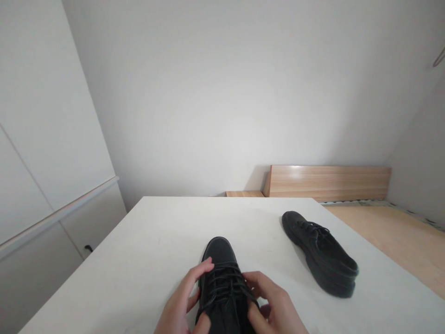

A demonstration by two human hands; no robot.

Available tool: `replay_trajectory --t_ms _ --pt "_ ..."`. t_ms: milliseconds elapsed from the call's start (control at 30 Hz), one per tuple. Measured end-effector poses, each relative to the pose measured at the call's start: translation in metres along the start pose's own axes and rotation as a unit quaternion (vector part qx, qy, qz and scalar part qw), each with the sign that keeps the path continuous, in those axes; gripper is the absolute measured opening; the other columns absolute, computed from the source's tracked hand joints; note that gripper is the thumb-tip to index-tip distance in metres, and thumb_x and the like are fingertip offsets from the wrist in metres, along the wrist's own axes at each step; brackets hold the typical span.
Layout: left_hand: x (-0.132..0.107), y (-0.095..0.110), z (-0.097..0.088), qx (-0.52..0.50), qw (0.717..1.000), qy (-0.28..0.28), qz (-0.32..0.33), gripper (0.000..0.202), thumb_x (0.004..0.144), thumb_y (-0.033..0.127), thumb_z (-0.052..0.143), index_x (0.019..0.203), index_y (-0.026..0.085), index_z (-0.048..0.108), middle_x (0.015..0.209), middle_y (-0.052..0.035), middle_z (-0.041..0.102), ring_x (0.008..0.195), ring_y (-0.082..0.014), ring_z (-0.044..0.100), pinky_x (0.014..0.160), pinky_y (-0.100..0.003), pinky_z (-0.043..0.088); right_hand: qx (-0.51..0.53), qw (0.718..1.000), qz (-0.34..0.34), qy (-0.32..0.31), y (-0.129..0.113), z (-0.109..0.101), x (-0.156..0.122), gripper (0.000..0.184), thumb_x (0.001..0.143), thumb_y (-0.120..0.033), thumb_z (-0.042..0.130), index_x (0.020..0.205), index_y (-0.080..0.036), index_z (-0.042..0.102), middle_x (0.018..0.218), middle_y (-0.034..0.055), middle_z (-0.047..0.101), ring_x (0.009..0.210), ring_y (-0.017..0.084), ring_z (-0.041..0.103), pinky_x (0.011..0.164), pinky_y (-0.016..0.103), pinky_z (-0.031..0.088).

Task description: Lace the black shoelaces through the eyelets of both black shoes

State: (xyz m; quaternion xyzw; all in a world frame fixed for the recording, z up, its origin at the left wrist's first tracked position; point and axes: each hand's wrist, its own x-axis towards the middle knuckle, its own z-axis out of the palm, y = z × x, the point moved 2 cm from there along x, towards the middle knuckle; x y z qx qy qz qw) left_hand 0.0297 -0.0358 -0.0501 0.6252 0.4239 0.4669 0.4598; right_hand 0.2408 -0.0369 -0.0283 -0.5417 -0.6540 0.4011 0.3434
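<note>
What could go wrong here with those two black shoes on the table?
The near shoe is gripped only at its laces by the left hand and right hand, so a hard tug might knot them or slide it. The other shoe lies fairly close to the table edge; a bump could perhaps knock it off.

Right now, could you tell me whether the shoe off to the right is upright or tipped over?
Upright: the second shoe rests on its sole on the table, laces facing up.

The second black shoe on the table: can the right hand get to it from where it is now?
Probably yes. The right hand rests on the near shoe; only bare table separates it from the second shoe.
</note>
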Motion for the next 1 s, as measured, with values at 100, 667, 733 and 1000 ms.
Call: replay_trajectory --t_ms 100,667,733,1000 --pt "0.025 0.017 0.023 0.033 0.997 0.007 0.076 0.056 0.079 0.007 0.053 0.131 0.029 0.056 0.148 -0.0061 0.049 0.14 -0.0269 0.044 0.11 -0.043 0.047 -0.043 0.997 -0.025 0.056 -0.002 -0.026 0.006 0.036 0.082 -0.026 0.047 0.113 -0.016 0.063 0.107 0.0115 0.071 0.096 0.023 0.068 0.068 0.029 0.056" --pt "0.151 0.015 0.187 0.046 0.994 -0.044 0.091 0.054 0.063 -0.012 0.048 0.108 0.013 0.063 0.123 -0.0138 0.057 0.124 -0.0239 0.053 0.116 -0.039 0.035 -0.33 0.931 0.009 0.155 0.041 -0.169 0.054 0.042 0.077 -0.005 0.049 0.112 -0.011 0.072 0.113 0.0154 0.075 0.106 0.029 0.07 0.099 0.041 0.051" --pt "0.145 0.015 0.19 0.046 0.994 -0.054 0.079 0.055 0.07 -0.008 0.05 0.12 0.011 0.06 0.136 -0.0163 0.052 0.134 -0.0251 0.046 0.12 -0.04 0.03 -0.335 0.927 0.006 0.168 0.035 -0.173 0.052 0.042 0.077 -0.006 0.051 0.113 -0.007 0.071 0.114 0.019 0.073 0.107 0.032 0.069 0.1 0.046 0.051" --pt "0.091 0.012 0.141 0.035 0.981 -0.104 0.162 0.044 0.093 0.032 0.065 0.135 0.02 0.055 0.147 -0.0147 0.05 0.132 -0.032 0.051 0.109 -0.055 0.043 -0.213 0.949 -0.208 0.103 -0.007 -0.114 0.019 0.039 0.083 -0.028 0.063 0.118 -0.042 0.07 0.118 0.0005 0.072 0.12 0.03 0.063 0.096 0.043 0.058"
